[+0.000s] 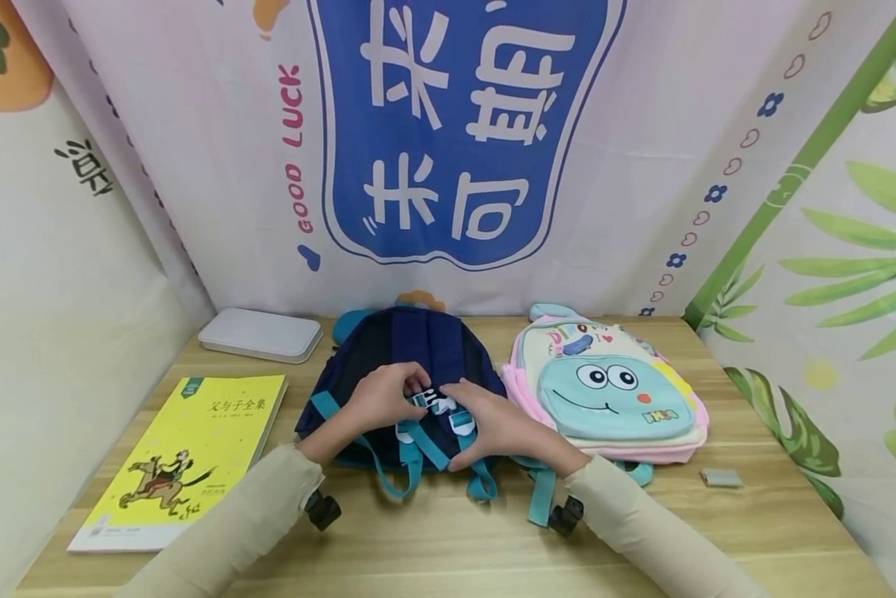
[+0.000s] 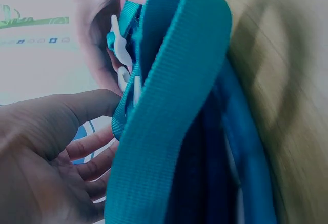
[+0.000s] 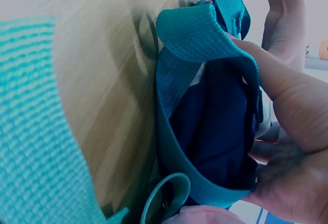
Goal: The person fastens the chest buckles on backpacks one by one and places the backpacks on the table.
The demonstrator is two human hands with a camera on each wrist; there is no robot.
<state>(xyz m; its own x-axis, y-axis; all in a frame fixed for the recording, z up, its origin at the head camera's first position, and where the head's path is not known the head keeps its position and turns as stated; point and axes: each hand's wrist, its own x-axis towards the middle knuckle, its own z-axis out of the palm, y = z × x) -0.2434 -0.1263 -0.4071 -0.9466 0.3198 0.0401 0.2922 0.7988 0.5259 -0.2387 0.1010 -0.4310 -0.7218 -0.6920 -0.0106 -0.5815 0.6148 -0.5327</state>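
A navy backpack (image 1: 425, 340) with teal straps lies with its strap side up. At its middle, white buckle pieces (image 1: 442, 404) sit close together; whether they are joined I cannot tell. My left hand (image 1: 384, 399) pinches the left piece and its webbing between thumb and fingers. From the right, my right hand (image 1: 496, 423) grips the other piece with its fingertips, thumb lower on the strap. In the left wrist view a wide teal strap (image 2: 169, 96) partly hides the buckle beside the left hand (image 2: 46, 142). A teal strap loop (image 3: 205, 193) hangs beside the right hand (image 3: 302, 126).
A pale backpack (image 1: 615, 399) with a cartoon face lies right of the navy one. A yellow book (image 1: 193, 448) lies at the left, with a grey-white case (image 1: 261, 334) behind it. A small grey item (image 1: 721, 477) rests at the right of the wooden table (image 1: 448, 548).
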